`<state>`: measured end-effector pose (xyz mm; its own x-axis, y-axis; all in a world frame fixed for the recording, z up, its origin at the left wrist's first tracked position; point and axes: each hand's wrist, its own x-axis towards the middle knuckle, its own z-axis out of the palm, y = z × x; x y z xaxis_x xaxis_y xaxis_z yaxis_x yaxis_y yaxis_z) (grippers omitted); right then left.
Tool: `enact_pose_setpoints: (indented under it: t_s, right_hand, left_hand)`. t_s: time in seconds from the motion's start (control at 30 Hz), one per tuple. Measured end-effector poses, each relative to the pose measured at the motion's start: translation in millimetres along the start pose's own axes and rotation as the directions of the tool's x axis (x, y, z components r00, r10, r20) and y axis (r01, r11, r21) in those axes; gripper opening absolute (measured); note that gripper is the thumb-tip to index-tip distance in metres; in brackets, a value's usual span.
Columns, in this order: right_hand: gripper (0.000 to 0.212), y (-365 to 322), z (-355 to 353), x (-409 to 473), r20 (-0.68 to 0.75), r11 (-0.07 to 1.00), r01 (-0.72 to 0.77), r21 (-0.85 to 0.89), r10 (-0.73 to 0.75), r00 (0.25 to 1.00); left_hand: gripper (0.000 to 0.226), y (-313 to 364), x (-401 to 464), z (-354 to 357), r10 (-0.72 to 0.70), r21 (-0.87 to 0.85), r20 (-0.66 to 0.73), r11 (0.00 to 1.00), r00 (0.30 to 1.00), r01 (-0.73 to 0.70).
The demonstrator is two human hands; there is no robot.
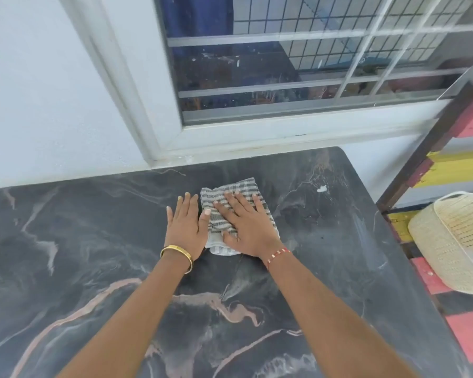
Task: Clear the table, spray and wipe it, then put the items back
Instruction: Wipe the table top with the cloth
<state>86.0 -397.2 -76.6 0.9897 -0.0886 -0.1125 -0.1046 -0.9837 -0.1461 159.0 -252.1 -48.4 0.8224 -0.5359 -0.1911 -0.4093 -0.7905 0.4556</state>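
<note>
**wipe_newbie:** Since the table looks cleared already, I'm guessing this is the wipe stage? Where's the cloth sitting, and how would it handle?

**marble_mod:** Yep, looks like wiping to me. The striped cloth lies folded on the dark marbled top, toward the far edge below the window, a bit right of centre. It's soft and light, so I'd say it'll bunch up or slide if you only poke it. A flat palm over the middle pins it best, and any spray on that smooth top would let it glide easily.

**wipe_newbie:** And the fingers?

**marble_mod:** The right hand lies flat on the cloth, fingers straight and slightly spread, pressing down without gripping. The left hand rests flat on the table just beside the cloth's left edge, fingers straight and close together; its thumb touches the cloth's edge. Neither hand holds anything.

**wipe_newbie:** Anything left to hit?

**marble_mod:** There's a small white smear to the right of the cloth near the far edge. A woven basket sits off the table on the right.
</note>
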Motion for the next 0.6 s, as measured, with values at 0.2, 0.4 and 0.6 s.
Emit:
enact_pose_setpoints:
  t_s: [0.2,0.4,0.6]
  right_hand:
    - [0.08,83.6,-14.8,33.8,-0.019,0.997,-0.075,-0.025,0.074,0.997]
    - [0.07,150.6,-19.4,29.7,-0.048,0.964,-0.264,0.017,0.264,0.963]
    - [0.069,189.7,-17.1,-21.1,-0.078,0.85,-0.526,0.043,0.527,0.846]
  left_hand:
    - [0.055,53.0,38.9,23.8,0.004,-0.014,-0.011,1.0,1.0,-0.005]
    - [0.055,96.5,53.0,46.6,0.045,0.001,0.025,0.999,0.999,-0.045]
    - [0.055,118.5,45.0,62.4,0.108,0.027,0.085,0.994,0.991,-0.11]
